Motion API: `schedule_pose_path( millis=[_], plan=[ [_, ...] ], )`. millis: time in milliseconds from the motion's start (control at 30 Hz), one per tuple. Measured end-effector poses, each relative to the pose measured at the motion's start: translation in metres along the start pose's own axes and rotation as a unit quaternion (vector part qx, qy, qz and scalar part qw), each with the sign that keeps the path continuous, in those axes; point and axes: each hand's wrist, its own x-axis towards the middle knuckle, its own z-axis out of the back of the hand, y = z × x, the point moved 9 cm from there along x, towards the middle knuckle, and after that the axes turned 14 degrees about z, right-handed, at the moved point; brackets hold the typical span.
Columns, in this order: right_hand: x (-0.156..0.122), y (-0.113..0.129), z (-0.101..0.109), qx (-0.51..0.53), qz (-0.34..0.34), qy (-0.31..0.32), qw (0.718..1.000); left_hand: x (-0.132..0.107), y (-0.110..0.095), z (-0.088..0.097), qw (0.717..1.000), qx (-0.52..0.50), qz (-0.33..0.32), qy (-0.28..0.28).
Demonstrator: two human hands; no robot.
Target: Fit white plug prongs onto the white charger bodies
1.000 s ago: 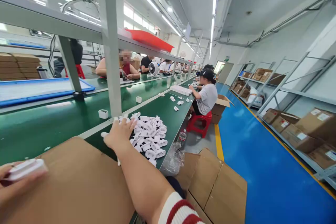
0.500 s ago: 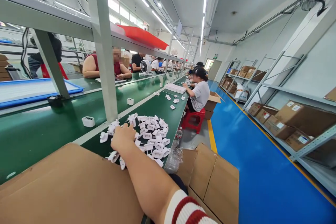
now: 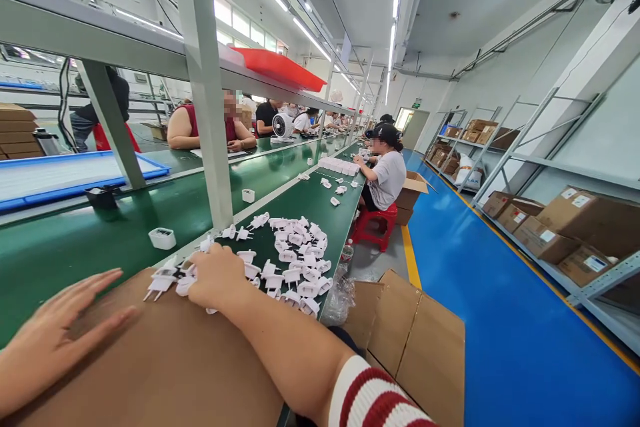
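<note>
A heap of small white plastic plug parts [image 3: 293, 257] lies on the green bench [image 3: 310, 203] in front of me. My right hand [image 3: 217, 277] lies palm down over several of these parts at the far edge of a brown cardboard sheet [image 3: 165, 360], fingers curled onto them. My left hand [image 3: 55, 337] rests flat on the cardboard at the lower left, fingers spread, holding nothing. A few parts [image 3: 163, 280] sit on the cardboard just left of my right hand.
A grey upright post [image 3: 205, 113] stands just behind the heap. A small white housing [image 3: 163, 238] sits on the conveyor belt. Open cardboard boxes [image 3: 415, 340] stand on the floor to my right. Other workers sit along the line. Shelves of cartons [image 3: 565, 227] line the blue aisle.
My right hand has dragged a batch of white parts from the heap back onto the cardboard. My left hand, out of view half a second ago, now lies flat and empty on the cardboard.
</note>
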Motion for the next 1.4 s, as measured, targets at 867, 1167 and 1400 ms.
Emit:
schedule_pose_path(
  millis=[867,1167,1400],
  plan=[
    [-0.002,0.044,-0.003,0.078,0.126,0.003,0.989,0.004,0.012,-0.05,0.984,0.013,-0.104,0.143],
    [0.001,0.045,-0.008,0.062,0.141,-0.001,0.988,0.005,0.005,-0.047,0.982,0.012,-0.117,0.146],
    [-0.001,0.046,-0.007,0.089,0.135,0.013,0.987,0.0,-0.005,-0.039,0.984,-0.007,-0.114,0.137]
  ],
)
